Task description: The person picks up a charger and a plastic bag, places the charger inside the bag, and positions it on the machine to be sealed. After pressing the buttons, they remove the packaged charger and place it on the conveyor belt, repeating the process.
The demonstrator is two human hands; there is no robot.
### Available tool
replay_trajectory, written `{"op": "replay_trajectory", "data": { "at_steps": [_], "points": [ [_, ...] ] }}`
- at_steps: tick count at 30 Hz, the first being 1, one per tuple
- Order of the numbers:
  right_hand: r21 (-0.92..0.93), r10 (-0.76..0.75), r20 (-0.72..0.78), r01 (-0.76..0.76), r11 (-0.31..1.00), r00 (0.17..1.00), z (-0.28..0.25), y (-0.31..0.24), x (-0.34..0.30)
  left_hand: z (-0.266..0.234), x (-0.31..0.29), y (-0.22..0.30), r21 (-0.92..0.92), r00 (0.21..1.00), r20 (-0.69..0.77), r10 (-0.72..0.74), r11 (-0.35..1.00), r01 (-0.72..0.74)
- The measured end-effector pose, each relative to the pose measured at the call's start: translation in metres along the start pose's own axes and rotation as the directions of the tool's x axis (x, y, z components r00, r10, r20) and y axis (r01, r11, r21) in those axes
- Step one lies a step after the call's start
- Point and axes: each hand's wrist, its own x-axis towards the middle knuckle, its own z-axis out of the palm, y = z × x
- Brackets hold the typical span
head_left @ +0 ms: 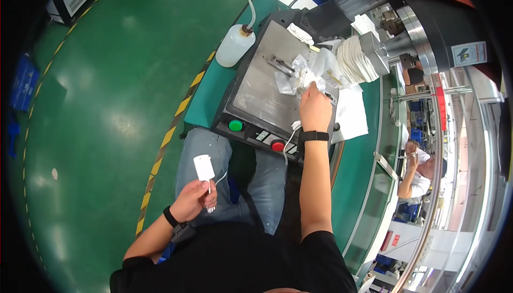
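My left hand (196, 198) is closed above my lap and grips a white, flat, box-shaped piece with a cord (203, 168), which looks like a power adapter. Its white box stands up above my fingers, and thin white ends poke out below them. My right hand (316, 108) reaches over the metal plate (262, 90) of a bench machine. The fingertips are bent together at a pile of clear plastic and small white pieces (302, 75); what they pinch is hidden. A white cord (291, 139) hangs over the machine's front edge beneath my right wrist.
A white squeeze bottle (235, 45) stands left of the plate. On the machine's front are a green button (235, 125) and a red button (277, 145). The machine head, with a wrapped white bundle (355, 62), juts in from the right. Beyond a glass-edged bench sits another person (419, 172).
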Motion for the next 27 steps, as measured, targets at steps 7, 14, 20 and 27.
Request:
{"op": "replay_trajectory", "data": {
  "at_steps": [7,14,20,27],
  "points": [
    [0.099,0.064,0.288,-0.096,0.990,0.955,-0.017,0.026,0.017,0.023,0.071,0.035,0.540,0.899,0.153,0.409,0.727,-0.423],
    [0.469,0.128,0.025,-0.125,0.875,0.991,-0.050,0.087,-0.049,0.038,0.141,0.097,0.731,0.804,0.339,0.489,0.401,-0.552],
    [0.903,0.493,0.313,-0.415,0.110,0.812,0.025,0.075,-0.170,0.033,0.181,0.100,0.795,0.815,0.240,0.527,0.376,-0.476],
    [0.967,0.049,0.072,-0.082,0.240,0.996,-0.132,0.034,-0.104,0.184,0.191,0.035,0.706,0.689,0.702,0.179,-0.300,-0.641]
  ]
}}
